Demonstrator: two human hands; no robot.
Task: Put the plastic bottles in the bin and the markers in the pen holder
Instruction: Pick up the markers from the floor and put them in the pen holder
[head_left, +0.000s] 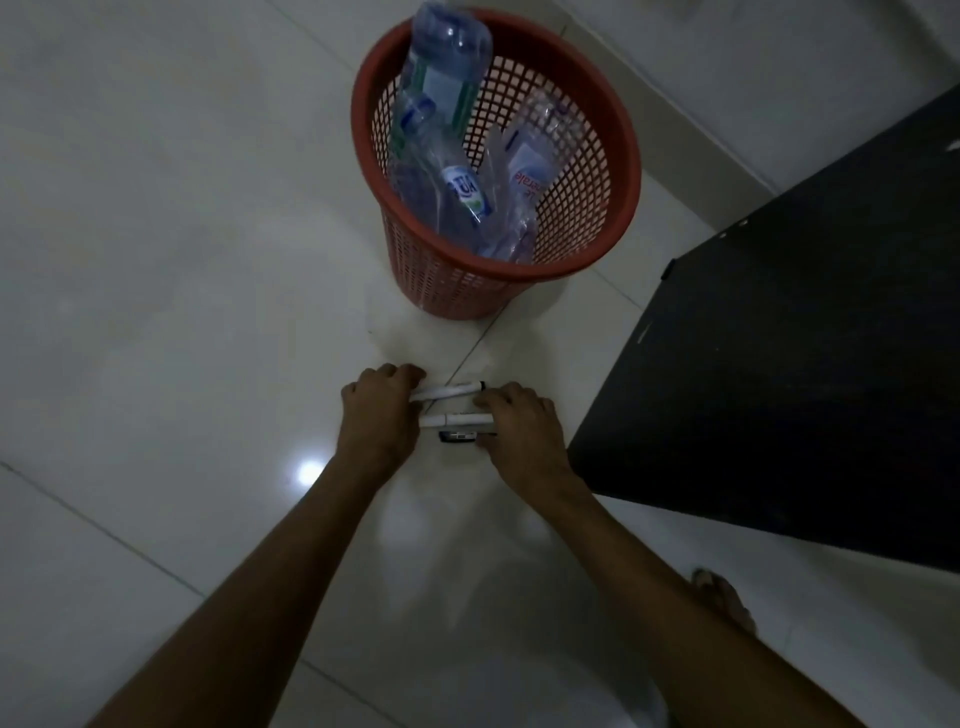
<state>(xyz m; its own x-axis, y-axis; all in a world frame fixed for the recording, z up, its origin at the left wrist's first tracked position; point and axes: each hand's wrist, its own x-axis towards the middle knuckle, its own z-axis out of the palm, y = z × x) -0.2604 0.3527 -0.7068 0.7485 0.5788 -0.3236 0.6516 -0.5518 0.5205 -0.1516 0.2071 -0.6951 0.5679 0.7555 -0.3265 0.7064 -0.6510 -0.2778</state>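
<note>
A dim room with a glossy pale tiled floor (156, 260); at twelve o'clock the red mesh plastic bin (613, 171) holds the clear plastic bottles (441, 104). Left hand (382, 410) and right hand (519, 421) fingers curl around white markers (454, 420) lying on the floor; scooping several together risks one rolling off. No pen holder shows.

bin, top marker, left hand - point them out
bin (621, 156): head view, right rim
top marker (452, 390): head view, white barrel
left hand (379, 410): head view, back of the hand
</note>
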